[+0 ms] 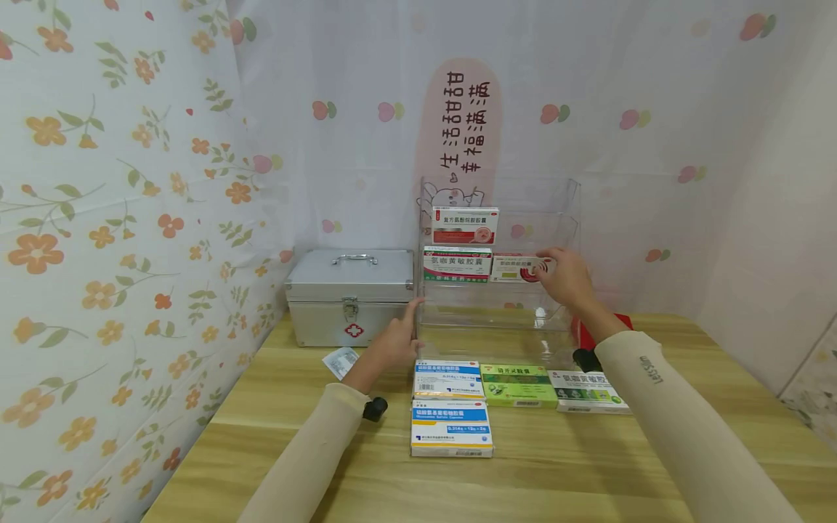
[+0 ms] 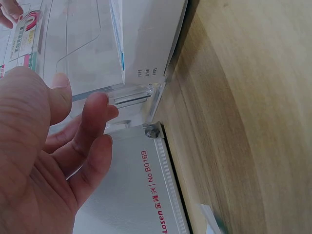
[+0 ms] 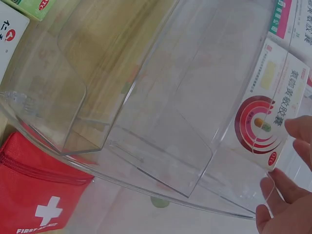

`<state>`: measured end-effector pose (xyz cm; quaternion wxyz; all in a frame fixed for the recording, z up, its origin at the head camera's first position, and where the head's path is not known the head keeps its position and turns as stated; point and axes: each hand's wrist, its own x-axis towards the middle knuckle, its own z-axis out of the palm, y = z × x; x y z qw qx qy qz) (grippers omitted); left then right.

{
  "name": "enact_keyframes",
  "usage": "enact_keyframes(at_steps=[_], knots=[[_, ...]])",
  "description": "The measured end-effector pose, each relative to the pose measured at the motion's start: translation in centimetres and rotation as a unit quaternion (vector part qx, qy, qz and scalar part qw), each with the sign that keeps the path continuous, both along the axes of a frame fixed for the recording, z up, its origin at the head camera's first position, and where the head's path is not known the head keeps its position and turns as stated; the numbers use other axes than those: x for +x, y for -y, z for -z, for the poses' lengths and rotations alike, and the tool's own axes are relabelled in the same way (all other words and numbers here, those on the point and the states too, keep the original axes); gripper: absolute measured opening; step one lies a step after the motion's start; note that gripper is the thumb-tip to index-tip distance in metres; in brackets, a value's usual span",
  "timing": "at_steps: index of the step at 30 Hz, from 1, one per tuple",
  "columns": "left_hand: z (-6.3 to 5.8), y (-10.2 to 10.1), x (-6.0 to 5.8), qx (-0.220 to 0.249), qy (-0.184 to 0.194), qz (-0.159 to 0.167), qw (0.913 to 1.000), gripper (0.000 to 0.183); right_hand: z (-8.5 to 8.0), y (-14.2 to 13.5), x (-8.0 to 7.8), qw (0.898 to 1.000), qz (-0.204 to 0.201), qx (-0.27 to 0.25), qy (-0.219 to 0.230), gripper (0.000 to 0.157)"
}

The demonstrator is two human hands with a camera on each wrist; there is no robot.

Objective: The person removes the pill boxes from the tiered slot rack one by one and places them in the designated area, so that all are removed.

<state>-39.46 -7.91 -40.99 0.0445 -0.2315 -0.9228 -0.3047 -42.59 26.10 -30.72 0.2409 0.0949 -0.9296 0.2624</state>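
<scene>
A clear tiered display rack point(image 1: 497, 309) stands on the table. My right hand point(image 1: 567, 280) pinches the right end of a white medicine box with red rings point(image 1: 513, 269), which sits in the middle tier; in the right wrist view the thumb lies on the front of this box point(image 3: 265, 107). At its left sits a green-and-white medicine box point(image 1: 456, 264), and one tier up a red-and-white medicine box point(image 1: 465, 225). The left hand point(image 1: 392, 341) holds the rack's left side edge, with thumb and curled fingers point(image 2: 90, 114) about the clear plastic.
Two blue-and-white boxes point(image 1: 451, 428), a yellow-green box point(image 1: 519, 385) and a white-green box point(image 1: 585, 392) lie before the rack. A silver first-aid case point(image 1: 320, 319) stands left, near a small packet point(image 1: 340, 361). A red first-aid pouch point(image 3: 36, 187) is at the right.
</scene>
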Motion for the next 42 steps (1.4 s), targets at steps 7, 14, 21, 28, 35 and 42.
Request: enact_keyframes(at_steps=[7, 14, 21, 28, 35, 42], knots=[[-0.2, -0.2, 0.3, 0.008, 0.011, -0.006, 0.9999, 0.089, -0.1, -0.1, -0.1, 1.0, -0.004, 0.003, 0.018, 0.031], [0.0, -0.2, 0.3, 0.008, 0.007, -0.003, 0.9999, 0.091, -0.1, -0.3, -0.2, 1.0, 0.008, -0.004, 0.021, 0.026], [0.2, -0.2, 0.0, 0.011, 0.013, 0.001, 0.9999, 0.092, 0.2, -0.4, -0.7, 1.0, 0.018, -0.015, 0.012, 0.015], [0.3, -0.2, -0.1, 0.012, 0.014, -0.002, 0.9998, 0.091, 0.3, -0.5, -0.7, 0.999, 0.004, -0.038, -0.002, 0.013], [0.3, -0.3, -0.1, 0.005, 0.008, -0.004, 0.9999, 0.091, 0.3, -1.1, -0.5, 0.998, -0.025, -0.045, -0.034, 0.013], [0.2, -0.4, 0.1, -0.001, 0.011, -0.009, 0.9999, 0.092, -0.1, -1.5, -0.5, 0.997, -0.037, -0.062, -0.026, 0.016]])
